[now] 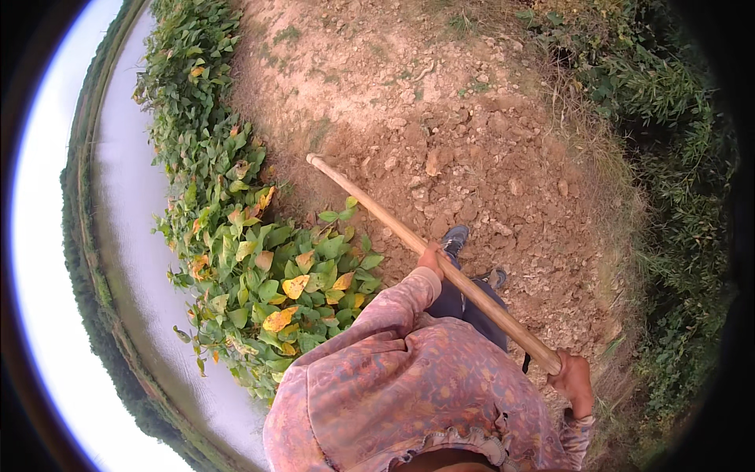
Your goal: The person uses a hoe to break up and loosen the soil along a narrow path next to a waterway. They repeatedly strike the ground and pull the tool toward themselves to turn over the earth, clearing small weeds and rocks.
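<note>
A long, pale wooden tool handle (383, 215) slants across in front of my body, from lower right to upper left. My left hand (432, 259) is wrapped around it near the middle, just above my legs. At the near end, my right hand (573, 380) grips it beside my right hip. Its far end tapers over the soil by the leafy plants, and no blade can be made out there. Loose, cloddy brown soil (495, 171) lies under and beyond the handle. My dark shoes (455, 239) stand on this broken ground.
Broad-leaved crop plants (283, 277), some leaves yellowed, crowd the left side close to my left arm. Beyond them lies water (133, 236) with a wooded far bank. Dry grass (619, 200) and dense green shrubs (678, 177) border the soil on the right.
</note>
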{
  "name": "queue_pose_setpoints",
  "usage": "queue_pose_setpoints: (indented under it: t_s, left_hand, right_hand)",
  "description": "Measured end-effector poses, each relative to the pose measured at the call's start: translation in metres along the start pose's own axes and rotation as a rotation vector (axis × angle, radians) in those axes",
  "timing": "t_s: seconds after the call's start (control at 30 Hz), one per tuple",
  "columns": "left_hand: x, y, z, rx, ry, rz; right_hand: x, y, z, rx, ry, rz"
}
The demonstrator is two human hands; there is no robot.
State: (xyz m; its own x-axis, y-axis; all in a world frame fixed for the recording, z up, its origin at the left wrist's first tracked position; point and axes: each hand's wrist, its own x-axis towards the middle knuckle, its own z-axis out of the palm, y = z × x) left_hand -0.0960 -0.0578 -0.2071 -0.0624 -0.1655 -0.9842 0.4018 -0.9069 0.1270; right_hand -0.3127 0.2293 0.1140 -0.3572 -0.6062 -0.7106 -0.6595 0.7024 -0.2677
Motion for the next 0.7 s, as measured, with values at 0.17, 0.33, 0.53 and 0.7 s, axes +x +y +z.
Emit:
queue_pose_setpoints:
  t_s: [0.17, 0.33, 0.53, 0.7]
  left_hand:
    - [-0.056, -0.028, 0.004, -0.034, -0.023, -0.111]
    - [-0.054, 0.049, 0.007, -0.054, -0.092, 0.059]
    - [-0.085, 0.237, 0.039, 0.030, -0.054, 0.583]
    - [-0.074, 0.366, 0.052, 0.136, 0.071, 0.830]
  right_hand:
    - [-0.032, 0.047, 0.031, -0.075, 0.167, 0.128]
    - [0.034, 0.047, 0.115, -0.029, 0.252, -0.017]
    - [0.165, -0.075, 0.133, 0.171, 0.168, -0.212]
    - [0.201, -0.181, 0.093, 0.344, 0.138, -0.365]
